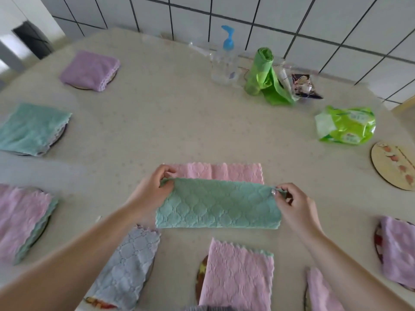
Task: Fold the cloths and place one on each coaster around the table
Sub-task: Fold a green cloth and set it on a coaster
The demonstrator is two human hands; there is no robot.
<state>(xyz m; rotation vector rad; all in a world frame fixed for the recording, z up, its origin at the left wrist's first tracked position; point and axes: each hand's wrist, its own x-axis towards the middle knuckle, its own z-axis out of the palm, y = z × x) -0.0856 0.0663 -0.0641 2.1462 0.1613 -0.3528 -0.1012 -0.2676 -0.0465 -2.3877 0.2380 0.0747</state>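
Note:
A green cloth (217, 204), folded into a long strip, lies in the middle of the table on top of a pink cloth (224, 171). My left hand (152, 187) pinches its upper left corner and my right hand (292, 203) pinches its upper right corner. Folded cloths sit on coasters around the table: purple (89, 69), green (31, 129), pink over green (22, 218), grey (125, 265), pink (238, 277), and purple (397, 248). Another pink cloth (318, 290) lies at the bottom right. One bare round coaster (390, 167) with a fruit print lies at the right edge.
Along the tiled wall stand a clear pump bottle (224, 61) with a blue top, a roll of green bags (262, 72) and a small dark packet (303, 86). A green tissue pack (345, 125) lies near the bare coaster.

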